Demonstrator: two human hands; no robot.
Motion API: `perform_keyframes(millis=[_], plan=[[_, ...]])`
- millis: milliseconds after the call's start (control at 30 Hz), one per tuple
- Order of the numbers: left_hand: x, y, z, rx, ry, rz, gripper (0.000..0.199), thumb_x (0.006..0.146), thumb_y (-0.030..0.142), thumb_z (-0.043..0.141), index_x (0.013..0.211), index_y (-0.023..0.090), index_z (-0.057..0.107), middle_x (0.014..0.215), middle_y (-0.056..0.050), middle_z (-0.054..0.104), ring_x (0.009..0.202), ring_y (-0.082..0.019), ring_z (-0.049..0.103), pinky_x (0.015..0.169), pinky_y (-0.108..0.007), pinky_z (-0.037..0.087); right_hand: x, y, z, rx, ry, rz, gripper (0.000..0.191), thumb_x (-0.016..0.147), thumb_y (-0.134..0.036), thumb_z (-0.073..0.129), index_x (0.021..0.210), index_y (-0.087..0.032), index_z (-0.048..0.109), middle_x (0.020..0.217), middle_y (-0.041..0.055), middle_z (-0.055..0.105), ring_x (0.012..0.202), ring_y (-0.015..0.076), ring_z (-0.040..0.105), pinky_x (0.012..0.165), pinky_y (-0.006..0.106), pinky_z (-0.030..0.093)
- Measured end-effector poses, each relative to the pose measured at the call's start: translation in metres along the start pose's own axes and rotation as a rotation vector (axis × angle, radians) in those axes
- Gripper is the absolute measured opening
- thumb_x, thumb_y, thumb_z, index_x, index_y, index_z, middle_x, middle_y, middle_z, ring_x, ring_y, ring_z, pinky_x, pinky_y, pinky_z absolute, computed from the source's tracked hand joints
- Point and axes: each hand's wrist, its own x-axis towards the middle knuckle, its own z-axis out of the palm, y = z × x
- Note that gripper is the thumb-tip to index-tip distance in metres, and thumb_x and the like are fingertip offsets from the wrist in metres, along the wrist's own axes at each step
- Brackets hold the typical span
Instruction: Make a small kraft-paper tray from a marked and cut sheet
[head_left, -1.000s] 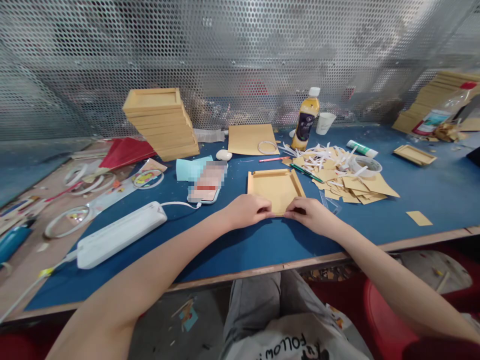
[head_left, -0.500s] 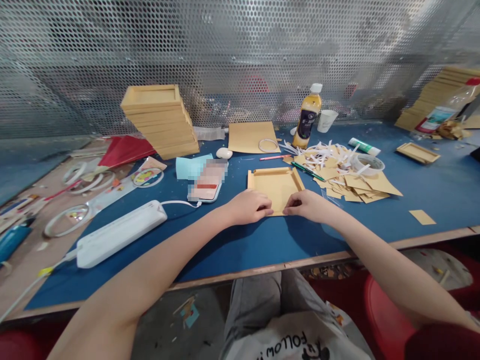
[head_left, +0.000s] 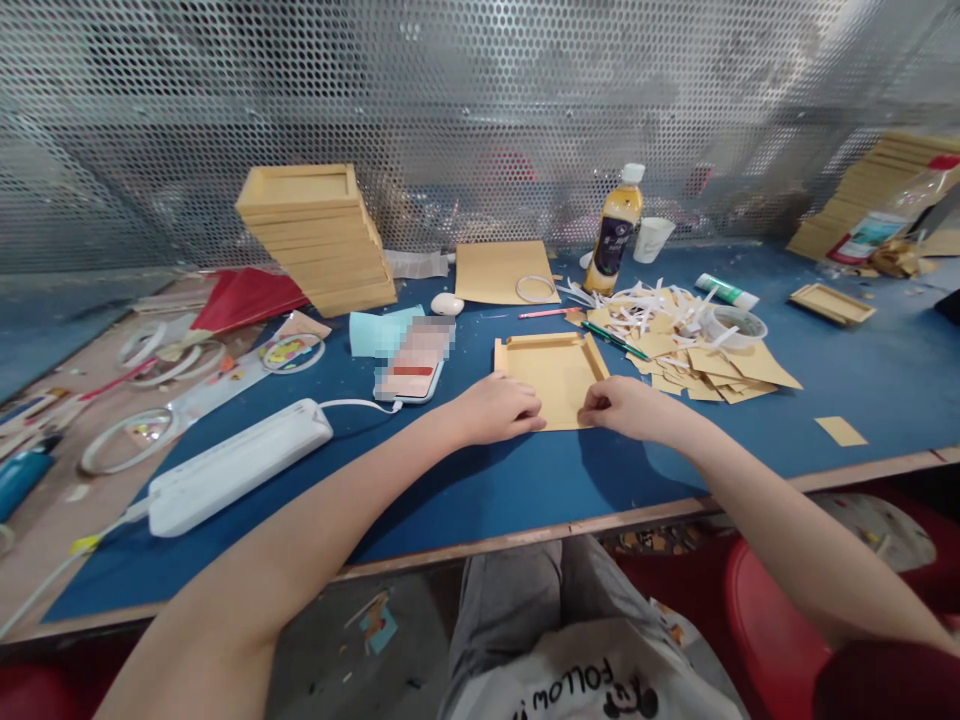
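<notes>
A shallow brown cardboard tray [head_left: 555, 375] lies on the blue tabletop in front of me, its far and side edges folded up into raised walls. My left hand [head_left: 501, 408] is closed over the near left corner, with the fingertips on the near edge. At the near right corner, my right hand [head_left: 621, 405] pinches the tray with its fingers curled in. Both hands partly cover the side walls. The near edge looks low between the hands.
Left stands a tall stack of finished-looking trays [head_left: 315, 240]. A phone [head_left: 414, 375] is cabled to a white power strip [head_left: 240, 465]. Right of the tray lie a green pencil [head_left: 615, 341], paper scraps [head_left: 720, 365] and a tape roll [head_left: 735, 328]. Behind stands a drink bottle [head_left: 613, 230].
My right hand has shifted a little right along the near edge to the corner, baring more of that edge. The left hand stays nearly where it was.
</notes>
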Motion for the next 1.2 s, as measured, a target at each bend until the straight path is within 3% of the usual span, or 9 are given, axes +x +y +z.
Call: perform_keyframes(millis=[233,400,900,1200], plan=[[-0.002,-0.003,0.003,0.030,0.022,0.019,0.035,0.097,0.038,0.050,0.071,0.017,0.061,0.078,-0.002,0.064,0.077,-0.017,0.058,0.067,-0.029,0.028,-0.010,0.015,0.000,-0.047,0.071,-0.008,0.009,0.081,-0.023,0.062,0.075,-0.020,0.068,0.078,0.0049,0.071,0.070,0.0191,0.063,0.060,0.026,0.041],[-0.003,-0.004,0.004,0.039,0.030,0.013,0.035,0.097,0.039,0.049,0.073,0.017,0.061,0.079,-0.002,0.063,0.077,-0.016,0.057,0.068,-0.029,0.029,-0.013,0.013,0.006,0.006,0.099,-0.044,0.018,0.086,-0.034,0.059,0.078,-0.019,0.065,0.076,0.0041,0.069,0.066,0.0174,0.061,0.057,0.025,0.040],[-0.007,-0.011,0.001,0.007,0.036,0.024,0.041,0.096,0.044,0.049,0.068,0.017,0.060,0.075,-0.002,0.062,0.075,-0.016,0.056,0.069,-0.029,0.030,-0.018,0.017,0.027,-0.051,0.251,-0.189,0.016,0.088,-0.029,0.059,0.076,-0.018,0.058,0.079,0.0070,0.061,0.076,0.0203,0.058,0.067,0.029,0.044],[-0.006,-0.003,0.008,-0.019,0.101,0.009,0.037,0.097,0.041,0.051,0.070,0.016,0.059,0.077,-0.001,0.061,0.076,-0.015,0.055,0.073,-0.029,0.031,-0.009,0.028,0.009,-0.034,0.202,-0.196,0.015,0.087,-0.028,0.060,0.076,-0.018,0.061,0.078,0.0046,0.062,0.070,0.0179,0.056,0.064,0.026,0.040]])
